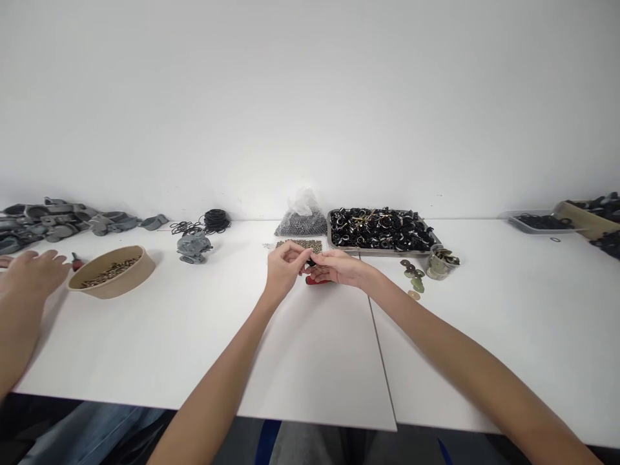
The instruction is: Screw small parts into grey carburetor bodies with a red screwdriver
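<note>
Left hand (pixel 285 266) and right hand (pixel 340 266) meet, fingertips clamped on a small black piece (pixel 310 262) between them, near a smooth red object (pixel 316 281). Behind stand a metal tray (pixel 387 252) and a crinkled, translucent bag (pixel 301 205).

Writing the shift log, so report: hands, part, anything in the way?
Left hand, right hand: both pinching small black part. Part mostly hidden. Red object close by, apparently not blocking.

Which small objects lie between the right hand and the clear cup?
In the head view, flat round discs, some dark, some greenish, lie between the right hand and the clear cup.
</note>
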Motion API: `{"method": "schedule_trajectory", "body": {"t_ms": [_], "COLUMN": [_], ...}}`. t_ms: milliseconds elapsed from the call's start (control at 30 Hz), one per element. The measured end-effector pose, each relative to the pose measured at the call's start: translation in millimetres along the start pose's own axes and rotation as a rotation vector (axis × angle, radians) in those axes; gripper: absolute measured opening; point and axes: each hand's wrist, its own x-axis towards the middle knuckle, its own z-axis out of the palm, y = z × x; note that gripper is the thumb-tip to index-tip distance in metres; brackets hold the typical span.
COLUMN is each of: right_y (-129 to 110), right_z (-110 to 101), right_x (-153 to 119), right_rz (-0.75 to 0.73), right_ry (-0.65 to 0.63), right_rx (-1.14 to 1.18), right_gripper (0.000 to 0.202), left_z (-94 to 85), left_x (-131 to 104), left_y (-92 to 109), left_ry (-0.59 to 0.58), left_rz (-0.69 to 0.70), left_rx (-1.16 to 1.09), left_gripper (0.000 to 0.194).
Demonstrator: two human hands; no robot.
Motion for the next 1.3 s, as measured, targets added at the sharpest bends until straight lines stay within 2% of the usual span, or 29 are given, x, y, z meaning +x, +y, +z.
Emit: {"method": "schedule_trajectory", "body": {"t_ms": [167, 267, 333, 433, 533, 600, 667, 733, 833, 933, 1067, 1200, 1300], "right_y": [7.6, 19.1, 26.2, 30.9, 29.3, 28.4, 29.7, 33.1, 38.4, 40.5, 38.5, 33.8, 29.8], "right_z": [-10.9, -20.2, -24.0, -26.5, -29.0, -31.4, -33.8, -35.3, -36.4, -38.1, -43.3, -50.2, -55.5], "right_x": [-38.8, -70.3, -86.2, -98.9, -101.6, -100.6, -98.1, -94.9, -90.1, -87.4, -85.4, -85.8, -89.1], "right_rz": [-0.053, -0.063, -0.069, -0.075, -0.082, -0.080, -0.070, -0.059, -0.052, -0.055, -0.083, -0.095, -0.113], "right_ry": [0.097, 0.140, 0.163, 0.178, 0.162, 0.150, 0.143, 0.140, 0.128, 0.120, 0.156, 0.198, 0.234], "right_rx": [0.011, 0.012, 0.025, 0.056, 0.086, 0.094, 0.097, 0.102, 0.102, 0.094, 0.092, 0.097, 0.111], "right_gripper": [0.033, 0.038, 0.041, 0.044, 0.043, 0.042, 0.041, 0.040, 0.040, 0.042, 0.041, 0.037, 0.034], "left_z": [4.3, -2.2, -15.0, -48.8, -95.7, -128.9, -159.2, -183.3, -206.0, -214.7, -211.8, -196.9, -173.2], "left_x": [-4.2, 1.8, 10.0, 26.1, 44.0, 55.7, 65.6, 71.9, 70.9, 60.4, 46.8, 41.1, 37.9], "left_y": [2.5, -2.4, -7.8, -13.9, -12.9, -9.0, -5.7, -5.7, -12.7, -21.0, -19.6, -2.8, 15.1], "left_ry": [-0.103, -0.075, -0.026, 0.121, 0.312, 0.393, 0.394, 0.341, 0.242, 0.216, 0.268, 0.271, 0.169], "left_rz": [0.036, 0.052, 0.062, 0.044, 0.018, 0.007, -0.040, -0.123, -0.287, -0.368, -0.363, -0.349, -0.358], "left_rx": [0.105, 0.236, 0.351, 0.547, 0.780, 0.930, 1.053, 1.144, 1.206, 1.216, 1.182, 1.021, 0.788], "left_gripper": [0.028, 0.023, 0.018, 0.019, 0.022, 0.029, 0.042, 0.052, 0.054, 0.060, 0.060, 0.059, 0.066]}}
